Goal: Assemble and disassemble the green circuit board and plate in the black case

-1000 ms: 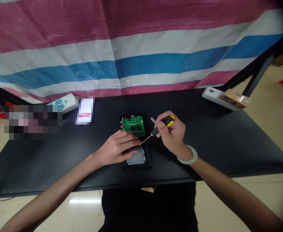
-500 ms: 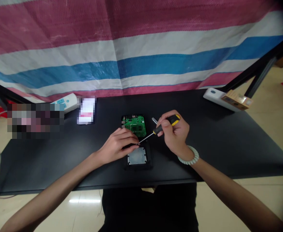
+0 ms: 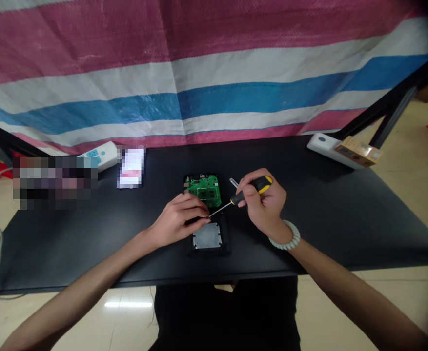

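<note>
My right hand (image 3: pixel 267 204) is wrapped round a black and yellow screwdriver (image 3: pixel 238 198), whose thin shaft slants down to the left. Its tip meets the fingertips of my left hand (image 3: pixel 180 218), which are pinched together; whatever they pinch is too small to make out. Under and behind those fingers sits a green circuit board (image 3: pixel 208 187) in a black case. Nearer to me lies a black cover with a silver metal plate (image 3: pixel 207 236), partly hidden by my left hand. A short metal piece (image 3: pixel 234 183) shows beside my right fingers; I cannot tell whether they hold it.
A lit phone (image 3: pixel 131 168), its screen blurred out, lies at the back left of the black table (image 3: pixel 151 270). Beside it are a white power strip (image 3: pixel 106 154) and a pixelated patch. A second white strip (image 3: pixel 323 142) and a small box (image 3: pixel 358 152) are at the back right.
The screwdriver's handle has turned or tilted slightly in my right hand. Otherwise both hands and the parts stay where they were.
</note>
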{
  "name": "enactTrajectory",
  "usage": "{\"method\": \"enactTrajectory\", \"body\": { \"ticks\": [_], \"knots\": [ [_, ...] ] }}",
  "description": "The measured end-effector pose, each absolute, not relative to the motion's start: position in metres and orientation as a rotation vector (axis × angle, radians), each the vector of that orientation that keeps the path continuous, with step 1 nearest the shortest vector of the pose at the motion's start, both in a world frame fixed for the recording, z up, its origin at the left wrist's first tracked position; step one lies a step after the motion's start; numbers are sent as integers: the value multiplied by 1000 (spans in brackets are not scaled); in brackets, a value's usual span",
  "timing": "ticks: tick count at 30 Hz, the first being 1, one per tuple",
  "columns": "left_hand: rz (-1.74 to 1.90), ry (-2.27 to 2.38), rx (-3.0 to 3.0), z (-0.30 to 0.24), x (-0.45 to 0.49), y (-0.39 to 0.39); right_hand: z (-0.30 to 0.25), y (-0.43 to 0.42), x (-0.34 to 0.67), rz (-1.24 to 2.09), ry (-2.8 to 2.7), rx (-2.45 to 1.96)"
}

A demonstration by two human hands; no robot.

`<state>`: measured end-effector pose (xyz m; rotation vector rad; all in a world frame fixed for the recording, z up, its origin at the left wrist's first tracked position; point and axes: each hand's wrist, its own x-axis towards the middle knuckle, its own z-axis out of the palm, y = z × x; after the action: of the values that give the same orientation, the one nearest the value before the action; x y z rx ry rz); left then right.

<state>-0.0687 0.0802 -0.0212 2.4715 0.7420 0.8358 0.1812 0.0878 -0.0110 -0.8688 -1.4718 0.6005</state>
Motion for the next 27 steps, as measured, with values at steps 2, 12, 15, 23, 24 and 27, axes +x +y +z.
{"method": "enactTrajectory", "body": {
  "ticks": [2,12,15,23,24,27],
  "knots": [
    [835,745,2470,-21,-69,80,-12,88,182,569,-1488,-861],
    [813,741,2489,-22,-68,80,-13,87,187,586,-1577,-751],
    [807,732,2509,-22,-68,80,-10,86,188,647,-1648,-674],
    [833,711,2507,-24,-69,80,-17,87,185,725,-1600,-630],
    [838,712,2508,-24,-69,80,-17,87,185,720,-1590,-636],
    [838,733,2519,-21,-70,79,-14,86,185,676,-1535,-698]
  ]
}}
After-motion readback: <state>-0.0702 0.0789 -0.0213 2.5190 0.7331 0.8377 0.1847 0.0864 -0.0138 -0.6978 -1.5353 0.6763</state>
